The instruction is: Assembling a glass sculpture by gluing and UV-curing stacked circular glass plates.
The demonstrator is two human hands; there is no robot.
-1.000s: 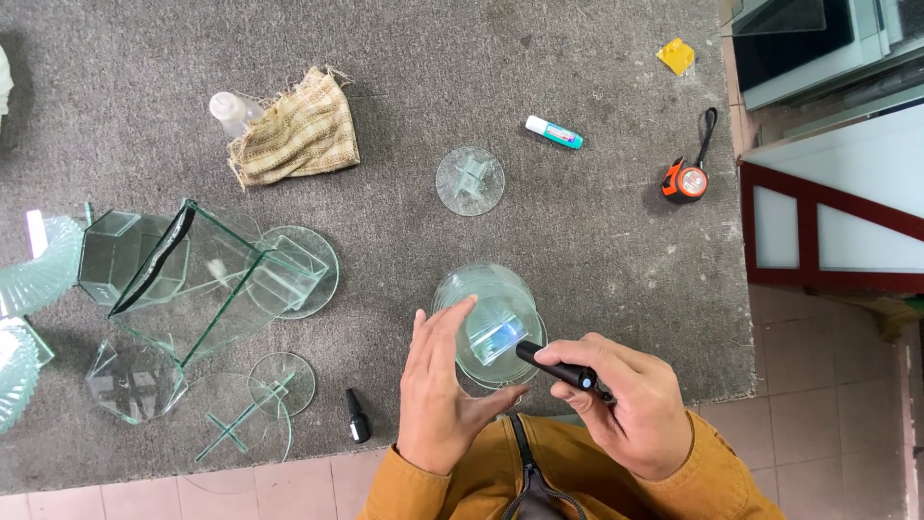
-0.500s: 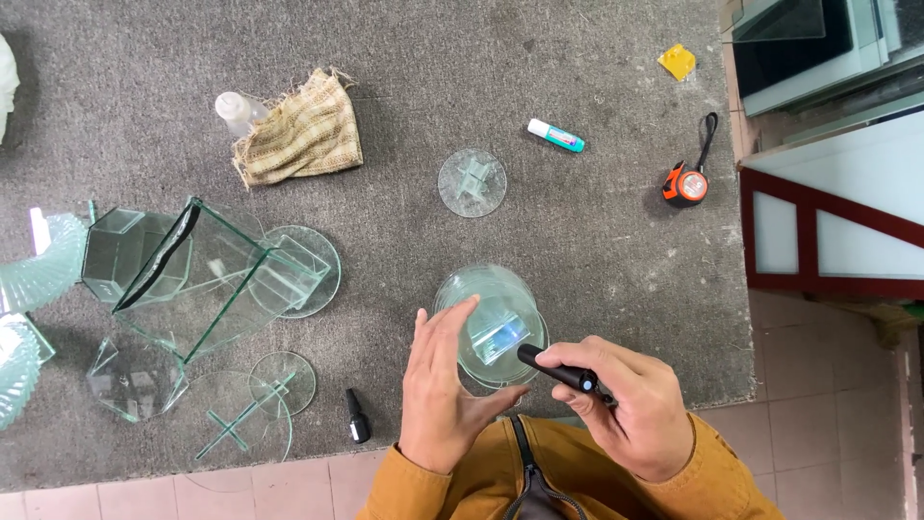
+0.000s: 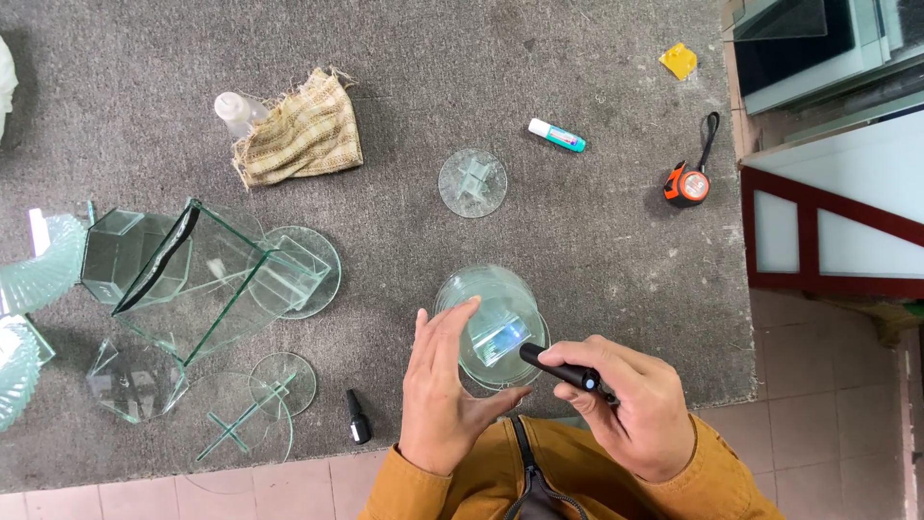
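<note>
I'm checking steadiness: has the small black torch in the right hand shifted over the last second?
No. The black torch keeps its tip at the round glass piece, beside the left hand.

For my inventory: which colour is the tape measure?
Orange and black tape measure, seen in the head view.

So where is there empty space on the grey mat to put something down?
There is bare mat along the top, between the cloth and the yellow scrap. Another patch lies between the small glass disc and the tape measure. The left side is crowded with glass boxes and discs.
</note>
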